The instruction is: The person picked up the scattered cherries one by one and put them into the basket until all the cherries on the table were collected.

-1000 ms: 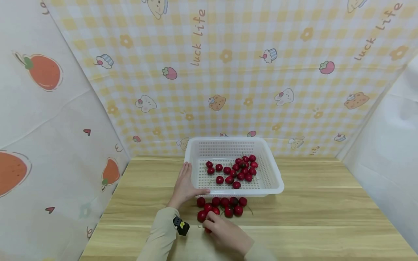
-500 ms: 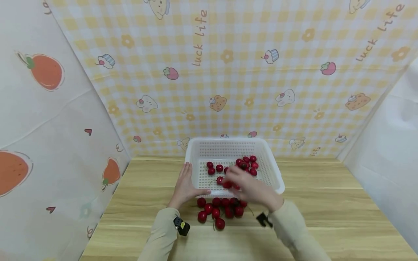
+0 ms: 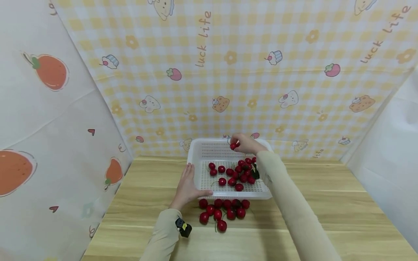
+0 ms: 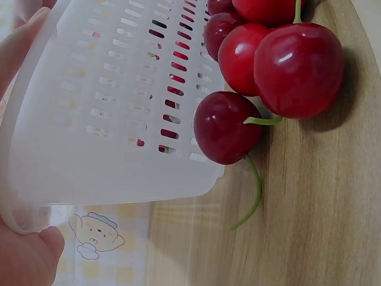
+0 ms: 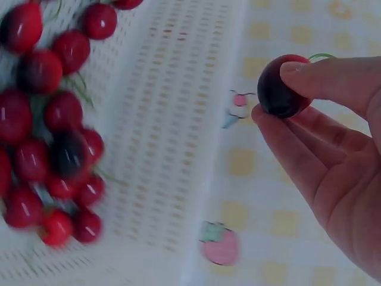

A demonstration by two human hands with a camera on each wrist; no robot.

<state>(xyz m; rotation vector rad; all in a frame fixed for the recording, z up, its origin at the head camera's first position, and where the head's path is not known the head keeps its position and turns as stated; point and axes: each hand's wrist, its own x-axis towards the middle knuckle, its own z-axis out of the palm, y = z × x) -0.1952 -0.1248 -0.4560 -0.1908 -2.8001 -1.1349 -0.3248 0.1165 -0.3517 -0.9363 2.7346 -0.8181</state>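
Cherry [image 5: 275,90] — pinched by right hand [image 3: 247,144], left hand [image 3: 188,189] touching basket [image 3: 248,196]

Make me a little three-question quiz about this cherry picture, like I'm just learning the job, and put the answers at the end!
1. Pick one. What is the right hand pinching?
A) nothing
B) a cherry
C) the basket

2. True or false? The left hand is touching the white basket.

3. Fill the gap. The loose cherries outside the basket lie on the ____.

Key: 1. B. 2. True, it is at the basket's corner nearest that hand. 3. Table.
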